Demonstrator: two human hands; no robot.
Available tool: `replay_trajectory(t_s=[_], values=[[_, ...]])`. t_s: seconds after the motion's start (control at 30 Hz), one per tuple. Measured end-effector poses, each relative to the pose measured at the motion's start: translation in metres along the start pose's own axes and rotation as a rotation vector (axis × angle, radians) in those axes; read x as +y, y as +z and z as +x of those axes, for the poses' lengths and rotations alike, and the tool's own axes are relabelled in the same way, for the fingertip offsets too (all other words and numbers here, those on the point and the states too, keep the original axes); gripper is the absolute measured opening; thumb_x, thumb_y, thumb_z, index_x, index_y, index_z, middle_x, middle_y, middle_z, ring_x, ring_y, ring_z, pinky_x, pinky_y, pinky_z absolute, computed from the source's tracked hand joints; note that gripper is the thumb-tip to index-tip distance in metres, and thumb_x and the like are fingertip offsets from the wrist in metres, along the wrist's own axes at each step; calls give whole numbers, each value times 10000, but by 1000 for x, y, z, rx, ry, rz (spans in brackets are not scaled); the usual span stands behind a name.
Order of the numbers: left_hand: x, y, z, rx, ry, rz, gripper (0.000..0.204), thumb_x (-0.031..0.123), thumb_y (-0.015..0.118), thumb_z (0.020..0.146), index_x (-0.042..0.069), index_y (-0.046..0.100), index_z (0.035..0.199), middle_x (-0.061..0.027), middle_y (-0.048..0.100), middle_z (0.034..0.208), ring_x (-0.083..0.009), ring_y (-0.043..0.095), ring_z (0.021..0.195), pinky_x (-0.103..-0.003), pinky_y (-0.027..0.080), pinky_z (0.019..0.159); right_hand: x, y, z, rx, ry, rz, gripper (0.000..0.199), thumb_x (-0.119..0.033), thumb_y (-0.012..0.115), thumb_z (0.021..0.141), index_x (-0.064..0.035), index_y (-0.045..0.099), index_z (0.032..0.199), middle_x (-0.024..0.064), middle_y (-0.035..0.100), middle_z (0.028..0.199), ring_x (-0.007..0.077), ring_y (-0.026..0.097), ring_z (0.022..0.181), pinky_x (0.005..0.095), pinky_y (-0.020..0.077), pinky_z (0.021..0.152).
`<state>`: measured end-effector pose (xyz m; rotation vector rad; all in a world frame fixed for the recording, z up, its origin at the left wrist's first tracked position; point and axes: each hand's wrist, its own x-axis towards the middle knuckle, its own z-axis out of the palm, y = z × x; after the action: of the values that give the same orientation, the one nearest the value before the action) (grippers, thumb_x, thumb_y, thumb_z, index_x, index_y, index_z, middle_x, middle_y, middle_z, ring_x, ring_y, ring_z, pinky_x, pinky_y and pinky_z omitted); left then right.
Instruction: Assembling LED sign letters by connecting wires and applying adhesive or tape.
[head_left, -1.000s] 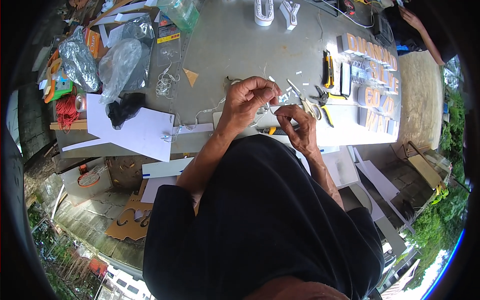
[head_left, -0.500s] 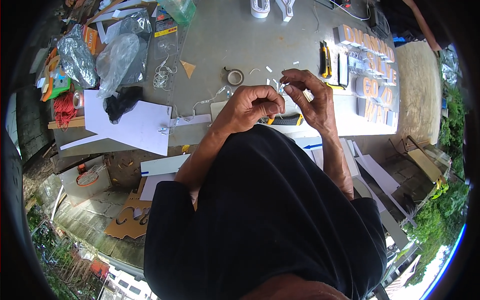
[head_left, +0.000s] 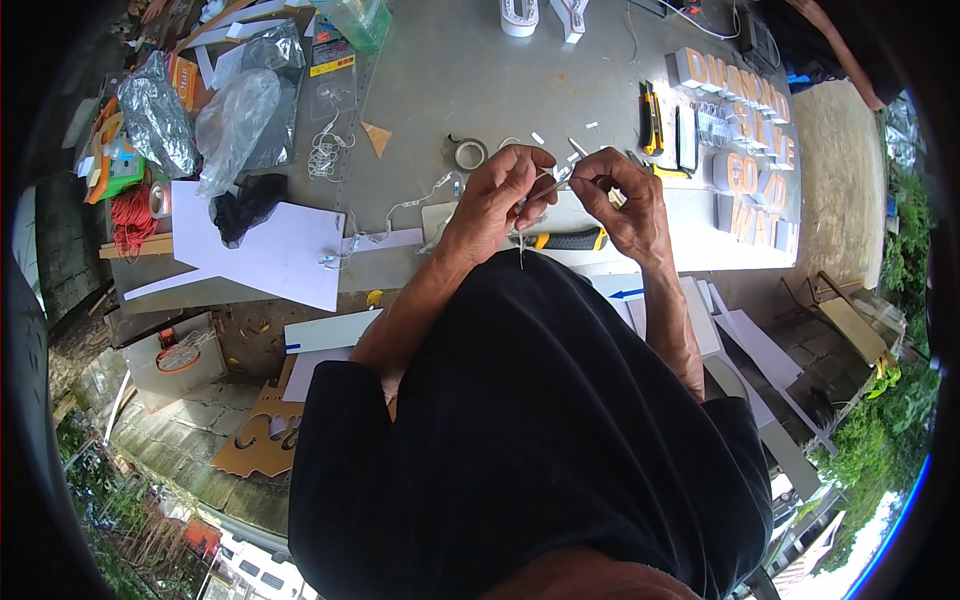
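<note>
Right hand [head_left: 632, 205] is pinched now, its fingers spread in the earlier frame; I see the thin wire [head_left: 554, 187] run leftward from its fingertips, lengthwise toward the left hand [head_left: 482, 212], half curled, its hold unclear.

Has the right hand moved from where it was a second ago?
Yes: the right hand is now farther from the body and closer to the black-and-yellow cutter lying on the table.

head view | left fisheye, head-worn | faces down | close above worktable [head_left: 450, 85]
</note>
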<state>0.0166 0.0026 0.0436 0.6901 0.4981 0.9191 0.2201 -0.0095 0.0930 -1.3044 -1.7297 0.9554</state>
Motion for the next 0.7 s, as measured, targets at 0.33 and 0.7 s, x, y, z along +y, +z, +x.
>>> replay_trajectory(t_s=[0.33, 0.7], values=[[-2, 0, -1, 138, -104, 240, 130, 113, 719, 928, -9, 707, 972, -49, 680, 802, -52, 543, 606, -193, 337, 473, -2, 3, -4, -53, -53, -98, 95, -43, 753, 848, -25, 720, 936, 61, 674, 915, 170, 656, 760, 314, 518, 642], [-6, 9, -1, 300, -14, 166, 106, 108, 724, 906, 5, 723, 931, -50, 688, 770, -78, 597, 612, -205, 369, 470, -12, 21, -15, 21, -62, -47, 106, 66, 670, 786, 4, 633, 863, 74, 632, 855, 183, 643, 707, 306, 520, 606]])
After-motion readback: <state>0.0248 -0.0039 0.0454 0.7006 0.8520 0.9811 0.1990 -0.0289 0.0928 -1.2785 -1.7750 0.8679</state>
